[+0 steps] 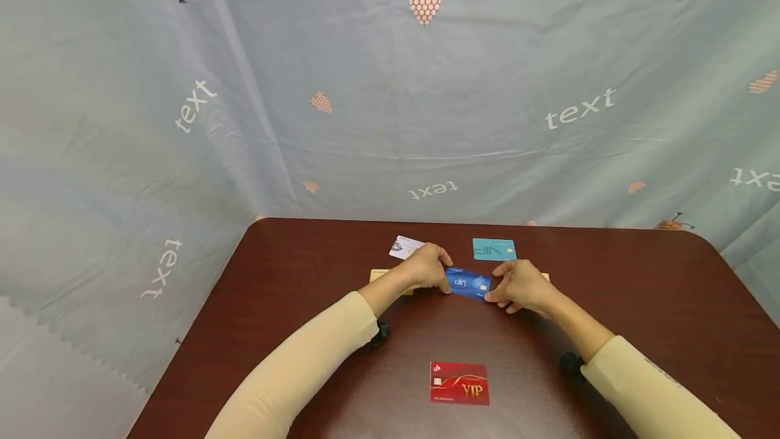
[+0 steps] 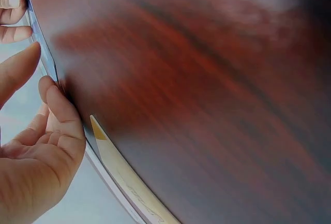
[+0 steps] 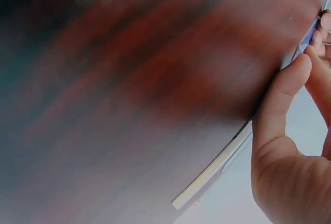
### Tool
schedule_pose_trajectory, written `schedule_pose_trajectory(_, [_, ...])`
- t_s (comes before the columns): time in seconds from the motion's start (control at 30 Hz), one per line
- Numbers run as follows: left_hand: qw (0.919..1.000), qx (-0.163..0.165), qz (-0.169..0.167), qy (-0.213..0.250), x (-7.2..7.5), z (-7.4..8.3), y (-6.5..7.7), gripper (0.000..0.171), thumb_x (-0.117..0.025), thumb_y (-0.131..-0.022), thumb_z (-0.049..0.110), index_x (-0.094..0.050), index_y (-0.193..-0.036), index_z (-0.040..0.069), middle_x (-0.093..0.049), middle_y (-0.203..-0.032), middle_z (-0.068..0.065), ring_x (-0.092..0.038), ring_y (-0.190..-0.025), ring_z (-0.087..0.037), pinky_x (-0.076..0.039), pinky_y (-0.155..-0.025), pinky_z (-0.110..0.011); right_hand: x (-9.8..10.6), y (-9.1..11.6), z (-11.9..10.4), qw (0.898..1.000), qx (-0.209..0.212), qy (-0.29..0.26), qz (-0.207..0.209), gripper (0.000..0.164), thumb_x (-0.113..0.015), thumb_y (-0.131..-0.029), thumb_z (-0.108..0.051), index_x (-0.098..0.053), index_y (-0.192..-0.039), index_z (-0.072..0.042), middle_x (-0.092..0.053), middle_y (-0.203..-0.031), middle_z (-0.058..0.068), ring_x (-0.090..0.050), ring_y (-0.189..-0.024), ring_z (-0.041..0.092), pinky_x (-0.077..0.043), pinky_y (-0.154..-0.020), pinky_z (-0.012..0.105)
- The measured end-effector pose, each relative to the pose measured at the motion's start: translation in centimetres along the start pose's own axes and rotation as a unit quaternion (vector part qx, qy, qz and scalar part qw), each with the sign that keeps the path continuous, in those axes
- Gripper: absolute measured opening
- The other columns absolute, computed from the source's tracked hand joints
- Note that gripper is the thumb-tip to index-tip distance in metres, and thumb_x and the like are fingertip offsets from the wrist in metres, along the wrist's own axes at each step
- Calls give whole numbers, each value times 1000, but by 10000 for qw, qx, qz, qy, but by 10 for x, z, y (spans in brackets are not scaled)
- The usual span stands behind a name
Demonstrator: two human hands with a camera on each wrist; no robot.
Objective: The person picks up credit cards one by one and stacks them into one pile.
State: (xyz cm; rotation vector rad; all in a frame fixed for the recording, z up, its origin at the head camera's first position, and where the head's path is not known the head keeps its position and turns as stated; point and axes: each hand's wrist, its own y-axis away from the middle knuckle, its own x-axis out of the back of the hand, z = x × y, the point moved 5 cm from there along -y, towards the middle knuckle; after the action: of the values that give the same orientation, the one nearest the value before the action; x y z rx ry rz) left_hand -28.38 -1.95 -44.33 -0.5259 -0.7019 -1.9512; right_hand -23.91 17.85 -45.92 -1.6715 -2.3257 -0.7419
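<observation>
A blue VIP card [image 1: 466, 283] lies at the middle of the table, its lettering upside down in the head view. My left hand [image 1: 429, 265] holds its left end, thumb and index finger at the edge. At the opposite end, my right hand [image 1: 521, 287] grips the right edge near the corner with thumb and fingers. A gold card [image 1: 379, 274] is partly covered by the left hand and wrist. Behind the right hand, only a corner of a cream card [image 1: 545, 277] shows. In the left wrist view the blue card [image 2: 41, 32] appears nearly edge-on.
A white card [image 1: 405, 247] and a teal card [image 1: 494, 249] lie farther back on the dark red-brown table [image 1: 292, 276]. Nearer me is a red VIP card [image 1: 460, 383]. A patterned grey-blue cloth [image 1: 378, 120] hangs behind the table's far edge.
</observation>
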Motion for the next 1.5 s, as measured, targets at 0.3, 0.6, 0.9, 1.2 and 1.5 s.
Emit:
schedule_pose_trajectory(0.3, [9993,-38,85,-363,0,3,-2,46,-93,-70,-7,-71,-110,-1,-66,-92,-7,-56,-76,-16,-52,-69,-28,0,-1,-4,9997,8,250,51,52,-85,-86,-3,-53,-123,13,-68,-77,10,-64,-63,18,-60,-56,33])
schedule_pose_trajectory(0.6, [9991,25,88,-417,0,2,-4,45,-94,-69,-5,-71,-107,1,-66,-95,-7,-58,-81,-17,-53,-71,-29,-1,-3,-4,9995,-114,310,-4,49,-83,-87,-2,-54,-124,12,-69,-80,10,-64,-62,17,-58,-57,33])
schedule_pose_trajectory(0.9, [9995,91,36,-317,-1,1,-3,46,-94,-69,-5,-69,-107,1,-64,-92,-6,-57,-79,-17,-51,-68,-28,-3,-4,-3,9994,-163,316,-49,49,-81,-88,-1,-52,-125,12,-69,-81,11,-63,-64,19,-56,-57,34])
schedule_pose_trajectory(1.2, [9991,43,26,-420,0,0,-2,48,-94,-70,-5,-69,-110,1,-63,-92,-6,-57,-79,-17,-52,-71,-29,-5,-3,-4,9997,-119,232,-17,50,-81,-88,1,-50,-125,11,-67,-86,13,-63,-66,21,-56,-58,35])
schedule_pose_trajectory(1.5, [9992,14,70,-382,-1,1,-1,47,-93,-70,-7,-65,-107,2,-61,-89,-6,-55,-76,-18,-49,-66,-28,-7,-3,-5,9993,-64,314,185,49,-83,-86,1,-52,-123,10,-66,-87,14,-63,-63,20,-56,-56,34])
